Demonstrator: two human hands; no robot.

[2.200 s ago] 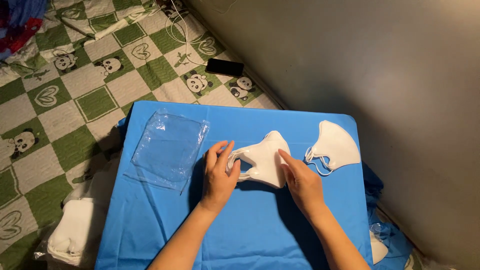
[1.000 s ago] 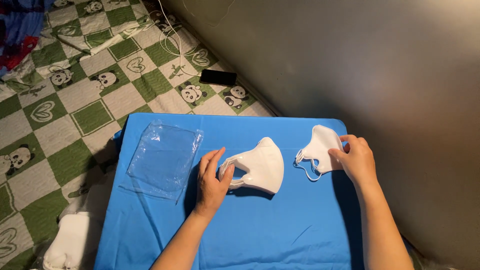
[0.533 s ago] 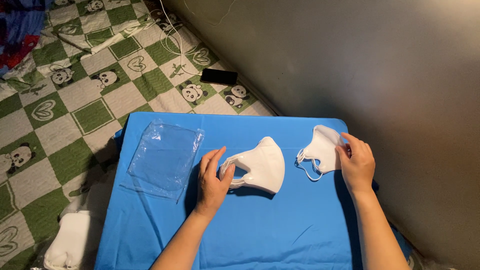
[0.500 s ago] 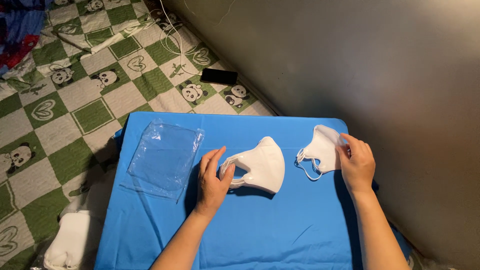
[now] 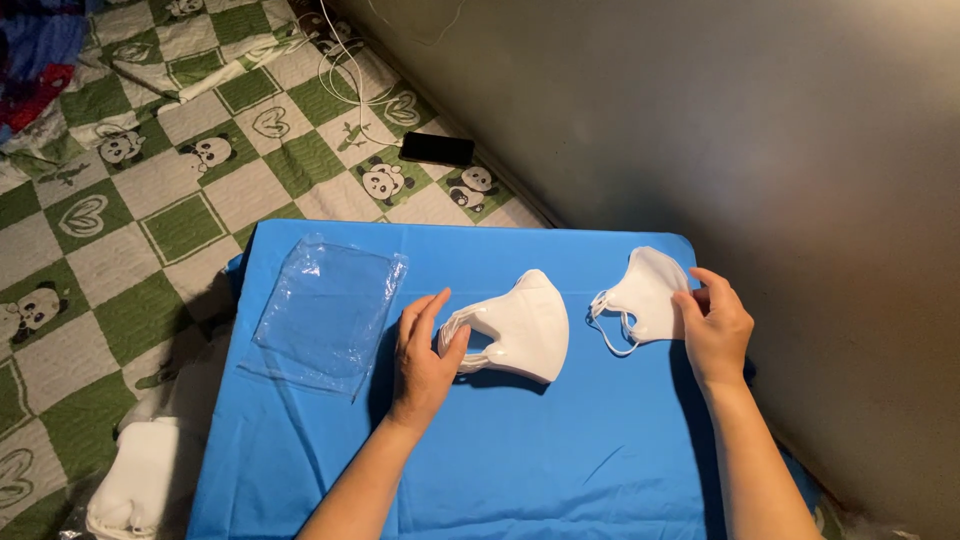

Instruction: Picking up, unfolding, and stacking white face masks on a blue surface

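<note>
The left hand (image 5: 425, 350) rests on the near edge of a white mask (image 5: 520, 325), fingers loose and touching it, not gripping. The right hand (image 5: 715, 325) pinches the side of a second white mask (image 5: 645, 295), at the far right of the blue bench (image 5: 520, 470). Both masks are out on the bench. Neither is inside the clear plastic bag (image 5: 325, 310), which lies flat just left of the left hand. A black phone (image 5: 437, 149) lies on the checked blanket (image 5: 150, 190) beyond.
</note>
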